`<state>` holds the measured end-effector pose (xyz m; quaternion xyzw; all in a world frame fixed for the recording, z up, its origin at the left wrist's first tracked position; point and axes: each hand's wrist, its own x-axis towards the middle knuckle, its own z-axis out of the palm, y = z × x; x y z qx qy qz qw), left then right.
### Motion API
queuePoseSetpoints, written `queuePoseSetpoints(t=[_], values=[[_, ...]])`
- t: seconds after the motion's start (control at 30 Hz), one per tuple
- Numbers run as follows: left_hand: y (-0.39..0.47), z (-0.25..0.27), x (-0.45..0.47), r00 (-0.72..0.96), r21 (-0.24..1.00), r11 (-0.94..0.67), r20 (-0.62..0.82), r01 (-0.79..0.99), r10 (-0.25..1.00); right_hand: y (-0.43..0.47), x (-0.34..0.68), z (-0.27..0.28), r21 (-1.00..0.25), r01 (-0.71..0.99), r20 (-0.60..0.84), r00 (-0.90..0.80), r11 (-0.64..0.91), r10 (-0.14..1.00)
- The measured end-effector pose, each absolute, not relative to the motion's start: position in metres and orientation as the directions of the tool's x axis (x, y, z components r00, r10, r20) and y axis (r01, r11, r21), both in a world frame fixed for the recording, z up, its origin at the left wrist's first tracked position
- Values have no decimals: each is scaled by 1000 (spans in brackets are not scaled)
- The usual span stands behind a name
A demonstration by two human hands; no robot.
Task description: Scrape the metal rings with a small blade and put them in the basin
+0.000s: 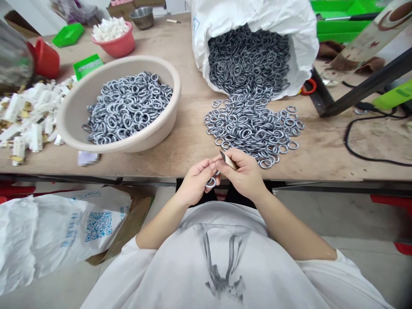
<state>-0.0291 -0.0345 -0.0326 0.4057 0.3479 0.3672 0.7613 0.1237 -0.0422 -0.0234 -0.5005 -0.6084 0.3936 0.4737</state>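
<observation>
My left hand (194,181) is closed on grey rings (210,183), which stick out below its fingers. Pressed up against it, my right hand (247,175) grips a small knife (229,161) with a pale handle and a dark, pointed tip. The fingertips of both hands meet just over the table's front edge, hiding what lies between them. Right beyond the hands spreads a loose pile of grey rings (254,128), spilling from a white sack (257,13) lying on its side. To the left, a beige basin (175,92) holds many more rings.
White plastic pieces (35,111) lie heaped at the left. Farther back are a red bowl (120,46) of white parts, a metal bowl (142,18) and a green tray (87,66). On the right stand a black metal bar (363,86) and a black cable (347,133).
</observation>
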Motion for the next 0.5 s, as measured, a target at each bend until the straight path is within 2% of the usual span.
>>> queuePoseSetpoints(t=[0.1, 0.17, 0.33, 0.5], values=[[-35, -34, -29, 478, 887, 369, -205, -279, 854, -41, 125, -25, -959, 217, 178, -34, 181, 984], [-35, -34, -30, 471, 883, 363, -196, -298, 860, -43, 128, -25, -922, 301, 245, -38, 245, 969], [-32, -32, -31, 457, 847, 391, -205, -361, 865, -53, 132, -21, -679, 611, 362, -204, 407, 910], [-31, -32, -30, 473, 820, 425, -221, -383, 853, -57, 126, -24, -569, 696, 387, -244, 439, 889]])
